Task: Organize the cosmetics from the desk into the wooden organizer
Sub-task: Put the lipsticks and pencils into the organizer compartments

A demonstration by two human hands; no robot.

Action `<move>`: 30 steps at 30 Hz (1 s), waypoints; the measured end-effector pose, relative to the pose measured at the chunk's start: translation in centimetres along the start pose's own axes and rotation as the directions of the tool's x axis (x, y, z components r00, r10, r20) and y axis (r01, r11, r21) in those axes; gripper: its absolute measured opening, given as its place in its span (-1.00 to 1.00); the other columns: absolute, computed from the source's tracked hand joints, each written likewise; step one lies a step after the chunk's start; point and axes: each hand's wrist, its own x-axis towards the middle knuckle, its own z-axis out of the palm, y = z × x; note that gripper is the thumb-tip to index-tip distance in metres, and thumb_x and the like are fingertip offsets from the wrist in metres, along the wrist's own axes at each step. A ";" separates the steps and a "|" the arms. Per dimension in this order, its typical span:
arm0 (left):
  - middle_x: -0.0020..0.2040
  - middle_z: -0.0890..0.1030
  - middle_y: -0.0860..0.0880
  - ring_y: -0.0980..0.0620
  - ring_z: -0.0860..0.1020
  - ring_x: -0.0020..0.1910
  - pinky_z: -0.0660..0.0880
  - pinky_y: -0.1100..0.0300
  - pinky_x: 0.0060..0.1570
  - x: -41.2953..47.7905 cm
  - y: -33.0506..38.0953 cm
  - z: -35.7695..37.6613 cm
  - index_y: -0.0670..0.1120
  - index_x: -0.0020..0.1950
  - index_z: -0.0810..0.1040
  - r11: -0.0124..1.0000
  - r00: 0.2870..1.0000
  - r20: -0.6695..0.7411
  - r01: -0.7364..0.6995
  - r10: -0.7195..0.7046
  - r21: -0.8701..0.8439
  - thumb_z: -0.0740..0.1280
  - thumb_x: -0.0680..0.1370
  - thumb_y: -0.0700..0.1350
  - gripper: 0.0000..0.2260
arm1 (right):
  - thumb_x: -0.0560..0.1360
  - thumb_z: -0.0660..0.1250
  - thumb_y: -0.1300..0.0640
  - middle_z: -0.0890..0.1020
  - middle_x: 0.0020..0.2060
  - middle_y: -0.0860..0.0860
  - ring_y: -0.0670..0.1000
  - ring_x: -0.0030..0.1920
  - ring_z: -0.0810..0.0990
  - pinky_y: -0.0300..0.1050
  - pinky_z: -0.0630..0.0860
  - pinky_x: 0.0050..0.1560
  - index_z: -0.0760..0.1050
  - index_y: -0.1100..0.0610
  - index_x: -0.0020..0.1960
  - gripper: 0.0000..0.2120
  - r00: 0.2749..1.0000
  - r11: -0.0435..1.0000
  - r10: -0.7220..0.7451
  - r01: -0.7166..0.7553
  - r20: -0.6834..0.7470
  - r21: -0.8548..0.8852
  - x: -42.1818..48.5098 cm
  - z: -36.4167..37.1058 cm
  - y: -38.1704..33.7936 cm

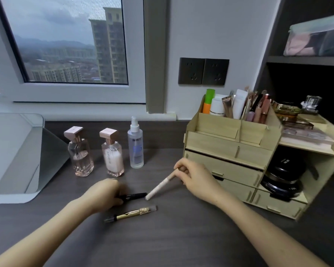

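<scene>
Head view: the right hand [196, 180] pinches the upper end of a pale pink stick [160, 186], whose lower tip touches the surface [162, 237]. The left hand [102, 195] curls over a black pen [137, 195] (its far end hidden). A gold pen [131, 213] lies just nearer than that hand. The wooden organizer [229, 143] stands right of the right hand.

A dark desk [181, 237] is being shared by a wooden organizer [229, 149] at right and a grey propped panel [17, 160] at left. Between them, a pink-capped perfume bottle [81, 153], a milky second bottle [113, 153] and a clear spray bottle [135, 149] are being kept upright in a row. Nearer, a black pen [137, 195] and a gold tube [131, 212] are being left lying flat.
</scene>
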 end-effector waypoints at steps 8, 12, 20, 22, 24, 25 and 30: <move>-0.13 0.57 0.03 0.04 0.52 -0.15 0.37 0.23 -0.20 2.0 3.0 -2.4 -0.05 -0.06 0.56 0.968 0.965 -0.264 -0.079 0.014 -0.237 0.33 0.49 -0.12 -0.93 | 0.55 0.27 0.22 0.62 -0.21 -0.02 -0.10 -0.24 0.62 -0.23 0.59 -0.18 0.50 0.05 -0.03 -0.91 0.900 0.979 -0.002 0.091 -0.437 0.183 -2.2 -10.0 -2.2; -0.25 0.58 0.03 0.03 0.55 -0.23 0.48 0.15 -0.16 2.7 6.2 -6.1 -0.08 -0.17 0.51 0.805 0.915 -0.397 -0.177 -0.078 -0.566 0.38 0.47 -0.13 -0.93 | 0.55 0.25 0.21 0.60 -0.20 0.01 0.03 -0.20 0.60 -0.32 0.54 -0.17 0.53 0.15 0.04 -0.88 0.629 0.994 -0.098 0.098 -0.771 -0.047 -1.5 -17.4 -2.5; -0.23 0.54 0.02 0.08 0.51 -0.23 0.46 0.29 -0.20 5.3 13.9 -12.9 -0.04 -0.12 0.50 0.511 0.800 -0.598 -0.496 -0.044 -0.702 0.37 0.48 -0.11 -0.94 | 0.57 0.22 0.20 0.63 0.03 0.27 0.29 0.09 0.56 0.10 0.46 0.11 0.52 0.28 0.13 -0.78 0.718 0.853 -0.120 -0.279 -0.686 -0.441 4.4 -23.4 1.7; -0.21 0.54 0.02 0.07 0.52 -0.21 0.49 0.24 -0.15 6.3 15.5 -14.0 -0.09 -0.06 0.51 0.493 0.793 -0.609 -0.524 -0.016 -0.695 0.37 0.48 -0.11 -0.90 | 0.56 0.23 0.20 0.63 0.04 0.27 0.29 0.10 0.55 0.07 0.45 0.10 0.53 0.27 0.12 -0.78 0.767 0.836 -0.070 -0.304 -0.638 -0.456 5.4 -23.6 2.8; -0.24 0.51 0.05 0.12 0.49 -0.26 0.45 0.39 -0.20 7.5 17.0 -14.7 -0.10 -0.08 0.49 0.474 0.784 -0.621 -0.547 -0.001 -0.690 0.38 0.48 -0.12 -0.90 | 0.55 0.24 0.20 0.62 0.05 0.26 0.28 0.11 0.55 0.03 0.45 0.10 0.54 0.27 0.11 -0.79 0.792 0.830 -0.009 -0.335 -0.611 -0.446 6.2 -23.7 3.8; -0.26 0.50 0.07 0.15 0.46 -0.29 0.42 0.48 -0.28 8.0 17.6 -15.0 -0.09 -0.10 0.48 0.472 0.779 -0.627 -0.555 0.004 -0.685 0.38 0.47 -0.14 -0.90 | 0.54 0.25 0.20 0.62 0.06 0.25 0.27 0.11 0.54 0.01 0.44 0.09 0.54 0.27 0.11 -0.79 0.794 0.829 0.019 -0.352 -0.607 -0.434 6.5 -23.9 4.2; -0.28 0.49 0.06 0.15 0.44 -0.31 0.41 0.40 -0.25 10.2 19.8 -15.3 -0.11 -0.08 0.50 0.425 0.796 -0.604 -0.559 0.035 -0.712 0.42 0.44 -0.13 -0.86 | 0.47 0.35 0.20 0.61 0.00 0.20 0.23 0.05 0.54 -0.08 0.37 -0.06 0.49 0.24 -0.02 -0.87 0.802 0.839 0.086 -0.378 -0.590 -0.392 7.7 -24.5 5.3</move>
